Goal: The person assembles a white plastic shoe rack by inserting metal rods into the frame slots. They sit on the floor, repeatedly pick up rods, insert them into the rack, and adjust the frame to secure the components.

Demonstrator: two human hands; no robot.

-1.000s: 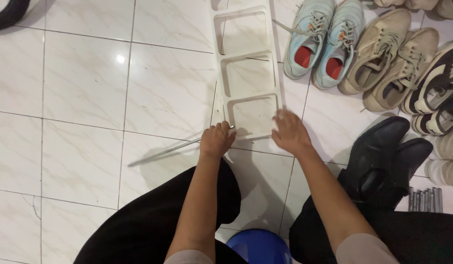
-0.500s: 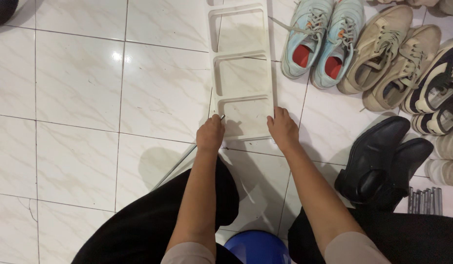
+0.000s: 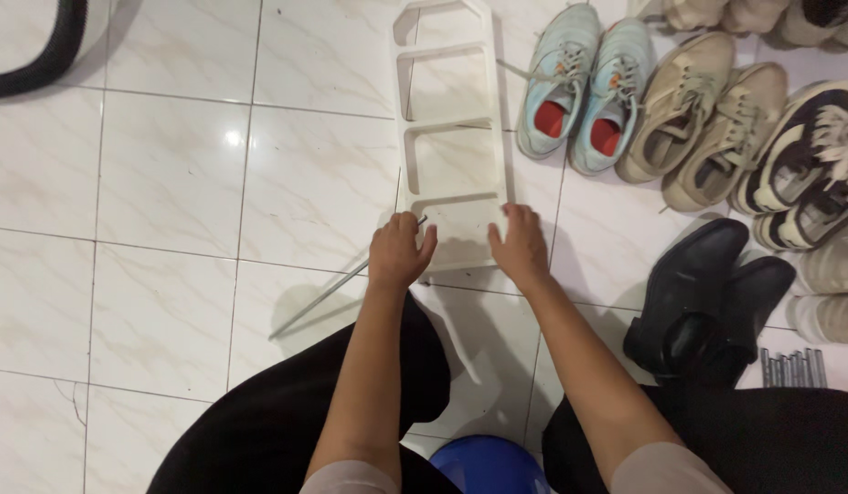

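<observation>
A long white plastic frame (image 3: 497, 110) with several square openings lies on the tiled floor ahead of me. My left hand (image 3: 398, 252) grips a thin grey metal rod (image 3: 319, 300) at the frame's near left corner; the rod slants down to the left along the floor. My right hand (image 3: 517, 245) presses on the frame's near right corner, fingers closed over its edge.
Pairs of shoes line the right side: light blue sneakers (image 3: 584, 87), beige sneakers (image 3: 707, 119), black and white sneakers (image 3: 812, 155), black leather shoes (image 3: 707, 297). More grey metal rods (image 3: 791, 368) lie at the right edge. A blue round object (image 3: 486, 465) sits between my knees.
The frame has shifted slightly farther from me and its near end has lifted a little. Both hands stayed at its near corners, and the rod in my left hand swung slightly.
</observation>
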